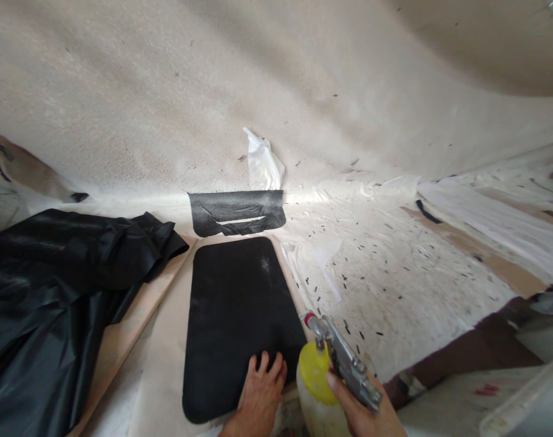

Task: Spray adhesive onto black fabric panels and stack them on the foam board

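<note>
A black rounded panel lies flat on a paper-covered bench. My left hand rests open on the panel's near right corner, fingers spread. My right hand is closed around a metal spray gun with a yellow-capped cup under it. The gun's nozzle sits just past the panel's right edge, pointing away from me.
Crumpled black sheeting lies at the left. A black sprayed patch marks the wall base behind the panel, with torn white plastic above it. Speckled white plastic covers the bench at right. A brown gap opens near right.
</note>
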`<act>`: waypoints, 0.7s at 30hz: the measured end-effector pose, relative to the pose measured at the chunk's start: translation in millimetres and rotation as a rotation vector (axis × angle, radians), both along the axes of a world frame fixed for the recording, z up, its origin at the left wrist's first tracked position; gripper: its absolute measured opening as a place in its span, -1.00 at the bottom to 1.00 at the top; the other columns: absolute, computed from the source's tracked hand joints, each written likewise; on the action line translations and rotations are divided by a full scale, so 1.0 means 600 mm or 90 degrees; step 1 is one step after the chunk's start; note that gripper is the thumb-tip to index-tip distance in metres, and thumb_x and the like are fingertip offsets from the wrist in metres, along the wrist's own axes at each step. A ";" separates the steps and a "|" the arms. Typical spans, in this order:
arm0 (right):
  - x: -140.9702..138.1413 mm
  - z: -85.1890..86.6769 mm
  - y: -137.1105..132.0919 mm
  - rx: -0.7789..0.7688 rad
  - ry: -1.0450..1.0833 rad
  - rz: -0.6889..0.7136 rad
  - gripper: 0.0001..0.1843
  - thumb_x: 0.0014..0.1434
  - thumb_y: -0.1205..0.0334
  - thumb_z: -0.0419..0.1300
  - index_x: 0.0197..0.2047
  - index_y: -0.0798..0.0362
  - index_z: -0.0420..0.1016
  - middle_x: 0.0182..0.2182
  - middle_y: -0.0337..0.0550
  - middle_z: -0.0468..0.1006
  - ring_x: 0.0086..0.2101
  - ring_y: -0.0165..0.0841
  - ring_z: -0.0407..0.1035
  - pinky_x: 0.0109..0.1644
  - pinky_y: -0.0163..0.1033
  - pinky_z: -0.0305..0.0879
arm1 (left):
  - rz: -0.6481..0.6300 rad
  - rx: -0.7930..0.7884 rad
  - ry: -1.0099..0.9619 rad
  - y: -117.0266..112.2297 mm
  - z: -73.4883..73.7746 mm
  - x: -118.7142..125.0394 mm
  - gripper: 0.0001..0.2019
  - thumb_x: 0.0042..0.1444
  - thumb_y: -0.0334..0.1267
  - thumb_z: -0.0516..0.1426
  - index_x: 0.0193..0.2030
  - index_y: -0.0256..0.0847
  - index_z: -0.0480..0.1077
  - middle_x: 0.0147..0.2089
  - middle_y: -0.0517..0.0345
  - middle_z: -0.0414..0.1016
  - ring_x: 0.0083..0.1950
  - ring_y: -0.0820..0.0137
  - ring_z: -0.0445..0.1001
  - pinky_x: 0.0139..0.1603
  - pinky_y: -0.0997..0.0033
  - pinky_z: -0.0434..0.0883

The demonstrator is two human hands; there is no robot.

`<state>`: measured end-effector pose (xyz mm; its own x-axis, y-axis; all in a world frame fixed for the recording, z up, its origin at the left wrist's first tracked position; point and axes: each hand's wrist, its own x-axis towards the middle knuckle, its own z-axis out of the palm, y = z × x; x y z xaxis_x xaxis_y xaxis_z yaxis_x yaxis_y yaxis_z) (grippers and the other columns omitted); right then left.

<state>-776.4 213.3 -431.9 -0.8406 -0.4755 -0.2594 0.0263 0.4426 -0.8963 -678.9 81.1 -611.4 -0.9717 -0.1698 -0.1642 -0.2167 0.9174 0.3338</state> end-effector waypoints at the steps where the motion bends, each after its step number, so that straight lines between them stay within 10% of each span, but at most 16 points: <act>1: 0.000 0.000 0.000 0.002 0.005 -0.003 -0.44 0.00 -0.08 0.11 -0.04 0.15 0.37 -0.09 -0.04 0.45 -0.07 -0.18 0.31 0.11 -0.22 0.12 | 0.001 -0.004 -0.002 0.000 0.002 0.000 -0.49 0.17 -0.03 0.02 0.25 -0.05 0.09 0.26 0.10 0.13 0.21 -0.01 0.08 0.13 -0.22 0.16; 12: 0.014 0.015 0.006 0.009 -0.004 -0.012 -0.41 -0.01 -0.10 0.12 -0.02 0.13 0.37 -0.09 -0.06 0.46 -0.10 -0.20 0.33 0.07 -0.24 0.18 | -0.007 -0.020 0.011 0.002 0.005 0.006 -0.54 0.19 -0.13 0.01 0.23 -0.08 0.13 0.25 0.08 0.14 0.19 -0.02 0.09 0.10 -0.19 0.16; 21: 0.025 -0.037 0.071 0.099 0.075 0.006 -0.51 0.01 -0.09 0.11 -0.16 0.14 0.44 -0.14 0.03 0.50 -0.08 -0.13 0.35 0.05 -0.19 0.25 | -0.024 -0.034 -0.006 0.003 0.027 0.011 -0.52 0.14 -0.08 0.06 0.21 -0.01 0.13 0.28 0.07 0.09 0.19 -0.05 0.08 0.09 -0.19 0.15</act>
<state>-761.7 256.0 -454.0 -0.8655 -0.4448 -0.2305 -0.0795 0.5762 -0.8134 -672.5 82.7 -595.2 -0.9762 -0.1415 -0.1644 -0.1841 0.9413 0.2830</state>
